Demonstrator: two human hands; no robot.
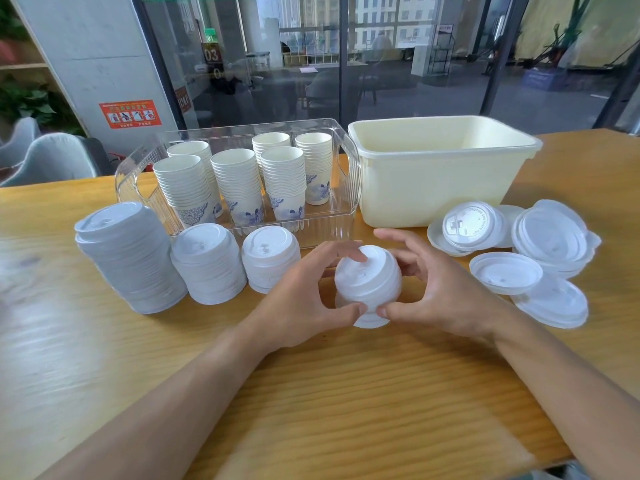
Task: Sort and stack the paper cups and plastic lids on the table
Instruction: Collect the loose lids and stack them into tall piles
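Both hands, the left hand [304,292] and right hand [436,285], curl their fingers round a short stack of lids [369,282] on the wooden surface [346,393]. Three finished lid stacks [207,265] stand left, and six cup stacks [239,181] fill the clear tray [346,188]. The embossed lettering on a loose lid [471,225] is too small to read.

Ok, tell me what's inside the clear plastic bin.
The clear plastic bin holds six upright stacks of paper cups, blue pattern on the lowest ones. The front stacks cover the lower parts of the back ones.
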